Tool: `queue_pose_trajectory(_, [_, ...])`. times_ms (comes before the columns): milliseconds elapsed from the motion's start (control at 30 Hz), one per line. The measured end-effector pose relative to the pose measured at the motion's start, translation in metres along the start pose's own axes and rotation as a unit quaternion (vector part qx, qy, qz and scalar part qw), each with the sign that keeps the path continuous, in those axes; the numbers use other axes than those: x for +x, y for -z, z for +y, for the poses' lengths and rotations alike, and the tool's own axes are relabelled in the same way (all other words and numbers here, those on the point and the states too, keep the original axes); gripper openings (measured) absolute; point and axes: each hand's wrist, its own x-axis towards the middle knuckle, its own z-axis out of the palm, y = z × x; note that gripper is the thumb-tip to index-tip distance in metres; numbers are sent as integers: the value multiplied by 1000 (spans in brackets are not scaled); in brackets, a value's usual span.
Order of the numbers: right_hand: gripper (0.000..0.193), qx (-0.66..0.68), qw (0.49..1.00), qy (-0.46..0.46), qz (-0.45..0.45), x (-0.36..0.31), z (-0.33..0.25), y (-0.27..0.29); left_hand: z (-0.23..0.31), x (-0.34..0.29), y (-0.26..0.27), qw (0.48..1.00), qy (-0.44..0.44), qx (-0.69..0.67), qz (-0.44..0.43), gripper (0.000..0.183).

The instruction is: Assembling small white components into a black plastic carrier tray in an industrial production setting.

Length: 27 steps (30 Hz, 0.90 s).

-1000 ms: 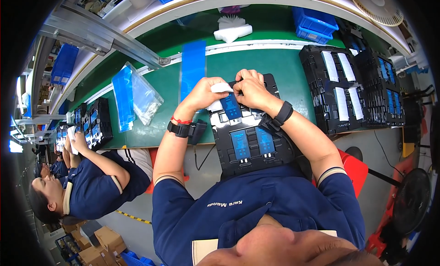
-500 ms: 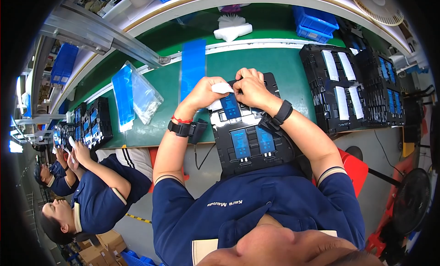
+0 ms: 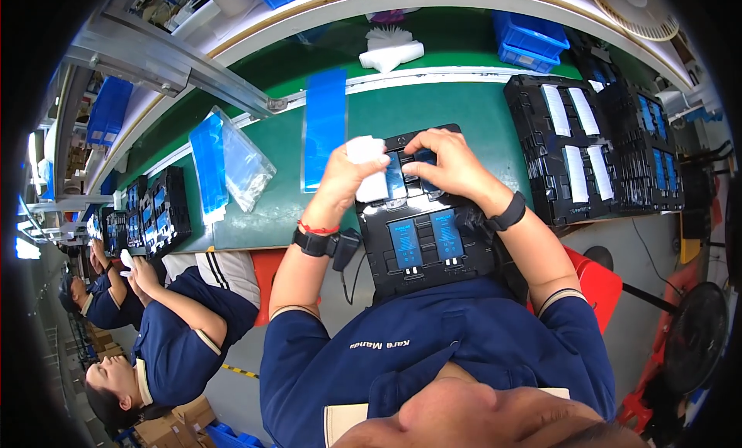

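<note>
A black plastic tray (image 3: 379, 251) lies before me, its front part near my body. Two flat blue and black batteries, the left one (image 3: 405, 243) and the right one (image 3: 447, 236), sit in its near pockets. Two more are in the far pockets, the far left one (image 3: 396, 178) partly covered. My left hand (image 3: 345, 172) is closed on a folded white sheet (image 3: 372, 187), paper or cloth, over the tray's far left corner. Over the far right battery (image 3: 427, 181) hovers my right hand (image 3: 448, 164), thumb and forefinger apart with nothing visible between them.
Stacked black trays (image 3: 553, 193) with white strips stand at the right. Blue film (image 3: 325, 123) and clear bags (image 3: 246, 170) lie on the green table (image 3: 270, 220). Blue bins (image 3: 529, 42) are at the back. A co-worker (image 3: 174, 324) sits at the left.
My hands have come apart; the right thumb and forefinger have spread. The white sheet in my left hand now stands out more fully. My left forearm has shifted slightly toward me.
</note>
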Motion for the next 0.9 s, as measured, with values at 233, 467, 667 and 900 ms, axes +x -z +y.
queue_pose_trajectory(233, [17, 222, 969, -106, 17, -22, -12, -1, -10, -20, -38, 996, 11, -63, -65, 33])
queue_pose_trajectory(467, [6, 410, 893, -167, 79, -58, -1, 38, 1, -30, -39, 962, -34, 172, -210, 28])
queue_pose_trajectory(667, [9, 459, 852, -239, -78, -100, 5, 70, 0, -29, -68, 766, -209, 505, -337, 42])
queue_pose_trajectory(900, [8, 456, 844, -247, -134, -126, 12, 57, 2, -15, -86, 682, -162, 596, -391, 48])
